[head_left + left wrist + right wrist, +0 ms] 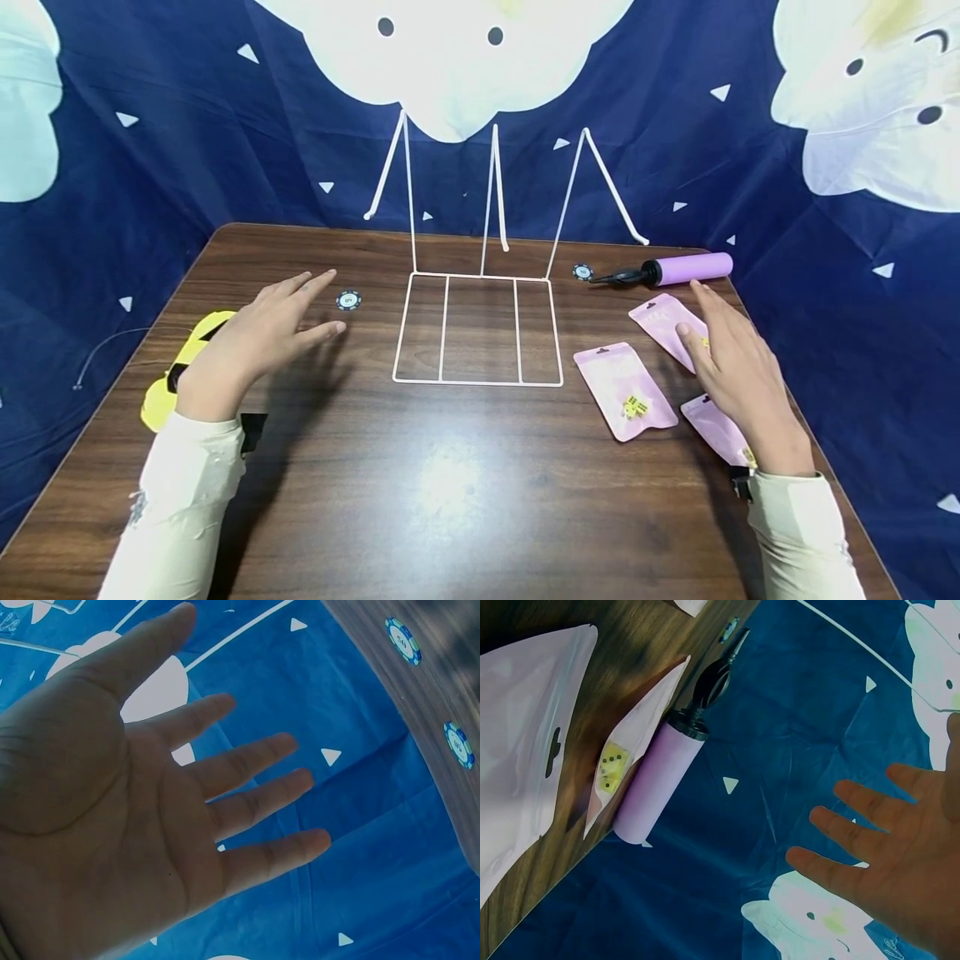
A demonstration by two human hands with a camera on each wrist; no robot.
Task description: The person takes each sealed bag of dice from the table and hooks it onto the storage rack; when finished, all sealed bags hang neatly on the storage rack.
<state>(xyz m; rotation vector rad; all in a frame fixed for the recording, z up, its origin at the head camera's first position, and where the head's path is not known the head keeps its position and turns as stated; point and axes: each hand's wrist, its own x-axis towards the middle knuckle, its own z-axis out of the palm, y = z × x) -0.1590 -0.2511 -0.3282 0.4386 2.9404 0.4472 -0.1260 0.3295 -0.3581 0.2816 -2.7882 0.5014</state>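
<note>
Reader: How do the left hand (258,346) and the right hand (738,375) stand?

Author: Both wide, fingers extended, thumbs apart, nothing held. The left hand is raised over the left of the surface (337,517), beside a yellow object (159,404) that it partly hides; the right hand is raised over the right side and appears clear of what lies below.

Reader: And the things about them?

Author: Three pink pouches lie right of the white frame (480,383): the left pouch (615,379), nearest the frame; the far pouch (660,321), on the near side of the purple pump (693,268); and the near pouch (716,429), partly hidden by the right hand. Of two chips, the left chip (348,300) lies beyond the left fingertips, the right chip (582,272) just beside the pump's nozzle tip.

Reader: How is a reach from this pose best made?

Author: In judgement, by lowering the right hand with its thumb apart, easing a fingertip beneath a pouch's flat border, and pinching there rather than across the yellow dice (634,407). Both sleeves should pass wide of the frame's thin bars.
</note>
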